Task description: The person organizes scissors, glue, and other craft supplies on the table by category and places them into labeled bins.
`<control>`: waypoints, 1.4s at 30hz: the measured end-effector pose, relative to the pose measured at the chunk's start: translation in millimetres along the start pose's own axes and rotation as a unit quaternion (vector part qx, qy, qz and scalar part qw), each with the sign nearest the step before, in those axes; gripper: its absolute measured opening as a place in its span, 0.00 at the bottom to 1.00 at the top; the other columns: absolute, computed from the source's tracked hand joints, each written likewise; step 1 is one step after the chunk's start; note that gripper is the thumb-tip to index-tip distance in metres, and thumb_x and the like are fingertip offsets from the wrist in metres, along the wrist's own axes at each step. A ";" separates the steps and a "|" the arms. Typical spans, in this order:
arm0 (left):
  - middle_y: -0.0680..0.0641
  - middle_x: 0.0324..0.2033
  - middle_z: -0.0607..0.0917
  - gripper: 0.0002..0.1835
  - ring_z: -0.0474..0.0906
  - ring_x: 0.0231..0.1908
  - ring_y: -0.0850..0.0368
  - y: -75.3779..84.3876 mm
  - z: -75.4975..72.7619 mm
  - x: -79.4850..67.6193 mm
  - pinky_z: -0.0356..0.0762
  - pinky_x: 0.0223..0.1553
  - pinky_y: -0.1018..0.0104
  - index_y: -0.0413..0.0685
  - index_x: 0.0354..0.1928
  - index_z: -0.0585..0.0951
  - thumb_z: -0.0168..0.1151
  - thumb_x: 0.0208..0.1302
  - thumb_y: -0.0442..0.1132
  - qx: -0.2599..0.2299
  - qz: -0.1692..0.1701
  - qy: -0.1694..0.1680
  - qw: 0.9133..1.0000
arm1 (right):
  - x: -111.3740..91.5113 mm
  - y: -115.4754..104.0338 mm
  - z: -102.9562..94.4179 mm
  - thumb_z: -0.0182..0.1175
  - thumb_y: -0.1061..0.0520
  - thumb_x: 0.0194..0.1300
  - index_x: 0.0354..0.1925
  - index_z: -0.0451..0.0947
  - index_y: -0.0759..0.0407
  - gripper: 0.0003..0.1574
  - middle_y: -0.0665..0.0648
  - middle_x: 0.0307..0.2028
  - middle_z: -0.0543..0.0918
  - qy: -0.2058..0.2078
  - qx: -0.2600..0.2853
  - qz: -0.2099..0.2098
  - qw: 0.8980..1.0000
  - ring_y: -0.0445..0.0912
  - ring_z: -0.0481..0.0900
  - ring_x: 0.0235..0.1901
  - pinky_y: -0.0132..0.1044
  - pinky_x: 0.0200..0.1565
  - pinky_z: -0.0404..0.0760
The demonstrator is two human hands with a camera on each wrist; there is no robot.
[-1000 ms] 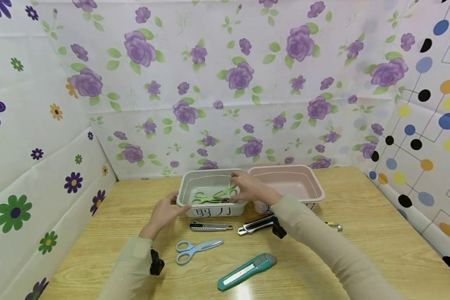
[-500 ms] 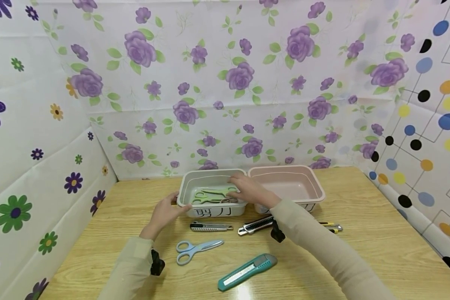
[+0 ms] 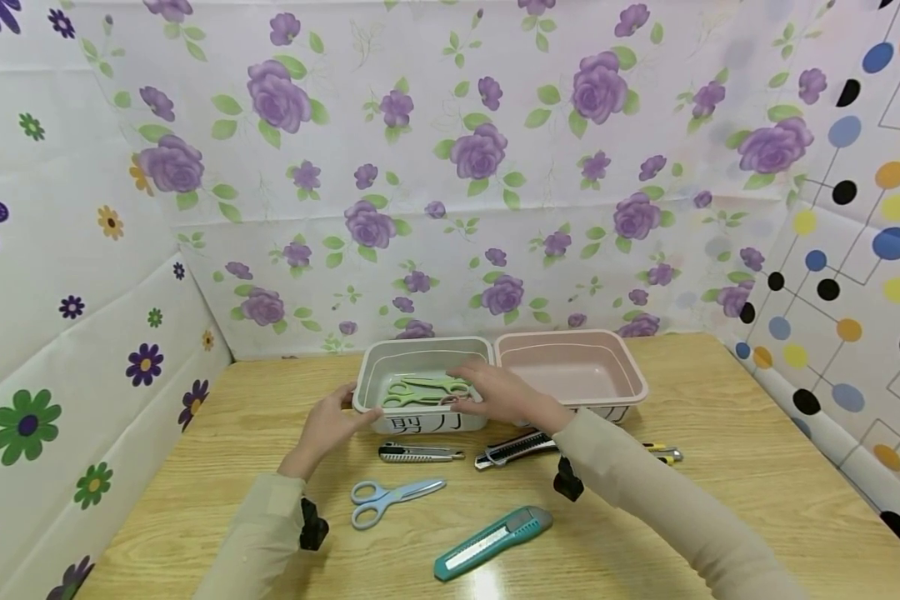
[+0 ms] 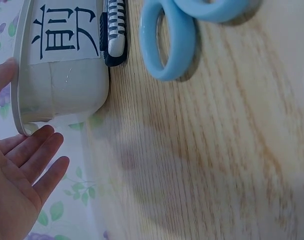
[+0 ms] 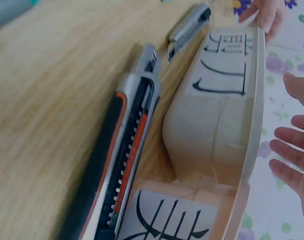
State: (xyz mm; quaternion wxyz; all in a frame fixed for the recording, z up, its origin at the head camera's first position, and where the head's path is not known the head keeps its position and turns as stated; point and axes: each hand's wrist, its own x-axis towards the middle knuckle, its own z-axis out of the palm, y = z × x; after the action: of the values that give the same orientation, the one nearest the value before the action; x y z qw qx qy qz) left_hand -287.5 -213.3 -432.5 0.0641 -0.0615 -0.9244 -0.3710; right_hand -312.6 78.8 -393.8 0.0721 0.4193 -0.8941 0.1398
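A grey plastic bin (image 3: 424,348) with a labelled front stands at the table's back. Green-handled scissors (image 3: 412,395) lie inside it, with a brownish handle (image 3: 447,399) partly hidden by the right hand. My left hand (image 3: 330,429) holds the bin's left front corner, thumb on the front rim and fingers at the left end; the left wrist view shows its little finger free. My right hand (image 3: 504,392) is over the bin's right end. Its fingers (image 5: 292,137) look relaxed and spread in the right wrist view, with nothing in them.
A pink bin (image 3: 570,335) adjoins on the right. In front lie a silver utility knife (image 3: 420,452), a black-and-silver utility knife (image 3: 516,447), light-blue scissors (image 3: 390,498) and a teal utility knife (image 3: 493,543). A yellow-and-black tool (image 3: 669,455) is partly behind the right sleeve.
My right hand has let go of green scissors, which now lie flatter in the grey bin, and it has shifted slightly toward me. The left hand keeps its place on the corner.
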 end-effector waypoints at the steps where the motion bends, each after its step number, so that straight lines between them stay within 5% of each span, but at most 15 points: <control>1: 0.42 0.44 0.80 0.39 0.75 0.47 0.46 -0.3 0.0 0.0 0.69 0.48 0.48 0.39 0.62 0.67 0.66 0.51 0.54 -0.001 -0.001 -0.001 1.000 | -1.7 -2.7 0.5 0.55 0.42 0.62 0.60 0.67 0.60 0.34 0.58 0.55 0.73 -0.001 -0.002 -0.005 1.000 0.49 0.72 0.53 0.41 0.52 0.72; 14: 0.41 0.45 0.80 0.42 0.75 0.48 0.46 -1.1 0.4 0.2 0.69 0.49 0.47 0.39 0.62 0.66 0.65 0.50 0.57 -0.003 -0.001 -0.007 1.000 | -15.8 -45.4 27.4 0.58 0.45 0.61 0.55 0.71 0.59 0.29 0.53 0.51 0.75 -0.044 0.064 -0.081 0.994 0.44 0.73 0.51 0.35 0.50 0.72; 23: 0.41 0.45 0.80 0.41 0.75 0.48 0.46 0.7 0.6 0.6 0.69 0.48 0.47 0.38 0.62 0.66 0.65 0.52 0.55 -0.006 0.001 -0.009 1.000 | -16.8 -60.1 52.2 0.64 0.48 0.56 0.52 0.74 0.61 0.29 0.53 0.48 0.77 -0.136 0.089 -0.094 0.982 0.41 0.75 0.47 0.26 0.47 0.71; 31: 0.41 0.45 0.80 0.41 0.75 0.47 0.46 -2.0 0.7 -0.1 0.69 0.48 0.48 0.39 0.62 0.66 0.65 0.51 0.56 -0.009 -0.001 -0.004 1.000 | -9.8 -64.4 71.3 0.66 0.54 0.53 0.44 0.79 0.60 0.20 0.50 0.37 0.79 -0.132 0.055 -0.101 0.985 0.35 0.73 0.36 0.22 0.38 0.70; 42: 0.40 0.46 0.80 0.40 0.75 0.48 0.46 -1.1 0.6 0.7 0.69 0.48 0.47 0.39 0.62 0.66 0.65 0.52 0.56 0.003 -0.001 -0.006 1.000 | -3.2 -64.0 72.7 0.67 0.55 0.52 0.34 0.81 0.57 0.10 0.47 0.25 0.75 -0.148 0.071 -0.100 0.981 0.35 0.63 0.27 0.21 0.29 0.61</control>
State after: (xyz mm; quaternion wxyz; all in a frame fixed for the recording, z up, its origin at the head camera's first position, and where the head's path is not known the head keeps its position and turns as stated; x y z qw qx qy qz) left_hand -288.5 -213.6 -433.5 0.0584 -0.0625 -0.9258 -0.3683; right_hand -262.2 19.6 -451.7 -0.0771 0.5265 -0.8364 0.1313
